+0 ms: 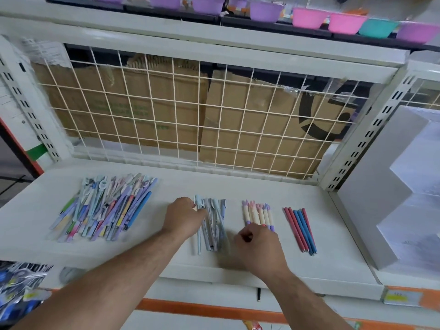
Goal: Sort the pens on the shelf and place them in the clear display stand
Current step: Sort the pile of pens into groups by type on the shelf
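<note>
Pens lie flat on the white shelf [238,184] in four groups. At the left is a large mixed pile [104,208], too many and too overlapped to count. In the middle is a pale blue group [214,225] of roughly eight, partly blurred. To its right are about six cream pens with purple ends [258,214], then six slim red and blue pens [300,228]: three red, three blue. Every group runs front to back, with decorated caps toward the back and tips toward the shelf's front edge. The mixed pile slants, its far ends leaning right, and the slim pens angle slightly right at their near tips.

The left hand [184,216] has its fingers curled round the cap ends of the pale blue group. The right hand [259,244] is curled at the near ends of the cream pens; whether it pinches one cannot be told.

A stepped display stand [371,186] sits on the neighbouring shelf to the right, well apart from the pens. A white wire grid [190,115] backs the shelf, with cardboard [142,110] behind it. The shelf above carries a row of plastic bowls [307,19], mostly purple, plus two pink and one teal.
</note>
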### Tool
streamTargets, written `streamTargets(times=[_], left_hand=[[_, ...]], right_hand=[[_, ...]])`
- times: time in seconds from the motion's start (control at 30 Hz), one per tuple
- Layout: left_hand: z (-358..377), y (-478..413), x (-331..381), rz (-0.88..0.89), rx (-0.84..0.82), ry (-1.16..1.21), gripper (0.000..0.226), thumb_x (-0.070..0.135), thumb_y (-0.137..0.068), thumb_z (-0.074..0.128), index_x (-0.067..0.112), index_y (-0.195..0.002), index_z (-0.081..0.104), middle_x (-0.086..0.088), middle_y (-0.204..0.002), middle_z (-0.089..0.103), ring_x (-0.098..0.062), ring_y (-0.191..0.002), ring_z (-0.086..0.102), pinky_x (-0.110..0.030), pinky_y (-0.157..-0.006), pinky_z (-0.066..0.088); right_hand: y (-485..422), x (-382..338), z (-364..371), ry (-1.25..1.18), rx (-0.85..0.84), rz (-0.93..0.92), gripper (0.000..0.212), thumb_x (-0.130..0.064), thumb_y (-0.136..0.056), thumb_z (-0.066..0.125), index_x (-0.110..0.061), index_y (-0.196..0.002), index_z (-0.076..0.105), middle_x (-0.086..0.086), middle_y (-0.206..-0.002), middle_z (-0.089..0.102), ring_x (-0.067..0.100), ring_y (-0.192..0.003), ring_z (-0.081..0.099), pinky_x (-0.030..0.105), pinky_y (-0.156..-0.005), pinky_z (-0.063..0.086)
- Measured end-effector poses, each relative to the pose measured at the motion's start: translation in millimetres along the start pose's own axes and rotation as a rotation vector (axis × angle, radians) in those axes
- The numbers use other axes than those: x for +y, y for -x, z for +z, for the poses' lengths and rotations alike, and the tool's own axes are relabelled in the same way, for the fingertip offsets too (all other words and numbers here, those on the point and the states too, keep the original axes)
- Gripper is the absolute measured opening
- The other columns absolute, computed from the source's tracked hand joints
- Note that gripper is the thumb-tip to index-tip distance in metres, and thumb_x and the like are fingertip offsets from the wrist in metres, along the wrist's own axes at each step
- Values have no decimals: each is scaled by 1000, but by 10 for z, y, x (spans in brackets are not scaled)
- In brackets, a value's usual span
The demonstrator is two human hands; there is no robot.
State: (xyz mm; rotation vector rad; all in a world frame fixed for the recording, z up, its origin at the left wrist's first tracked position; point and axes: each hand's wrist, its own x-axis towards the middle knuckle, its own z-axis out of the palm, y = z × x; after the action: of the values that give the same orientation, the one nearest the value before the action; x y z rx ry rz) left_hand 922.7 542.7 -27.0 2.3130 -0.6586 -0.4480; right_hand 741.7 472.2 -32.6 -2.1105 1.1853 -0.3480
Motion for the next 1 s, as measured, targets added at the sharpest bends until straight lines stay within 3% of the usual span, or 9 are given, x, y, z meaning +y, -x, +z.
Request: streamTargets(times=[0.1, 0.23, 0.33, 0.43, 0.5, 0.6, 0.7, 0.83, 1.0], left_hand=[[-14, -39, -25, -5, -38, -41, 37, 34, -86, 67, 24, -66, 37, -4, -86, 55, -22, -81, 53, -32, -77, 47], [-49, -94, -73, 14, -71, -71, 17, 29, -89, 63, 12, -89, 65, -12, -114, 68, -28, -108, 62, -30, -88, 47], [-67, -134, -136, 22, -105, -66, 8, 24, -87, 62, 18, -81, 62, -8, -99, 66, -23, -94, 62, -29, -83, 49], [-65, -146, -160, 26, -129, -25, 9, 19, -85, 63, 19, -77, 59, -2, -85, 64, -23, -86, 60, -25, -71, 47], [-63, -154, -187, 17, -151, 28, 16, 19, -86, 64, 12, -97, 71, -5, -99, 69, -23, -97, 64, -27, -82, 49], [-94, -166, -231, 0, -189, 76, 42, 19, -84, 62, 15, -125, 66, 1, -123, 67, -18, -115, 61, -24, -92, 48], [-152, -180, -282, 19, -234, 117, 32, 18, -81, 62, 22, -113, 68, 5, -113, 68, -18, -113, 63, -27, -93, 51], [-248, -192, -389, 81, -251, 117, 44, 25, -85, 64, 20, -128, 62, 8, -114, 66, -10, -102, 62, -20, -82, 47], [-425, -192, -557, 170, -148, -17, 33, 32, -89, 59, 25, -121, 62, 9, -111, 65, -9, -95, 61, -21, -78, 49]], right_hand=[[-15, -30, 32, 57, -24, -3, 13, -33, -90, 60, -27, -96, 70, -12, -77, 69, 4, -74, 63, 18, -70, 53], [-22, -110, 86, 93, -73, -22, 17, -30, -93, 59, -26, -107, 68, -13, -84, 66, -1, -72, 56, 8, -63, 43], [-34, -160, 141, 43, -127, -7, 16, -29, -91, 63, -23, -105, 69, -8, -93, 71, 6, -84, 64, 24, -78, 56], [-51, -207, 187, -19, -139, -44, 17, -26, -89, 66, -22, -104, 71, -10, -97, 71, 5, -90, 65, 18, -80, 54], [-47, -249, 216, -54, -181, -69, 16, -25, -89, 67, -24, -105, 72, -14, -99, 70, 0, -91, 64, 9, -74, 48], [-46, -295, 267, -66, -217, -88, 17, -26, -89, 67, -25, -105, 74, -15, -101, 71, 0, -93, 64, 8, -76, 47], [-55, -348, 316, -36, -228, -108, 18, -28, -90, 66, -26, -106, 74, -15, -102, 72, -1, -95, 64, 9, -77, 47], [-90, -422, 387, -1, -67, -84, 11, -29, -91, 64, -26, -96, 73, -15, -91, 71, 3, -80, 66, 25, -78, 56], [-108, -625, 489, 72, -3, -149, 7, -29, -91, 63, -28, -85, 68, -11, -86, 71, 7, -68, 66, 31, -70, 56]])
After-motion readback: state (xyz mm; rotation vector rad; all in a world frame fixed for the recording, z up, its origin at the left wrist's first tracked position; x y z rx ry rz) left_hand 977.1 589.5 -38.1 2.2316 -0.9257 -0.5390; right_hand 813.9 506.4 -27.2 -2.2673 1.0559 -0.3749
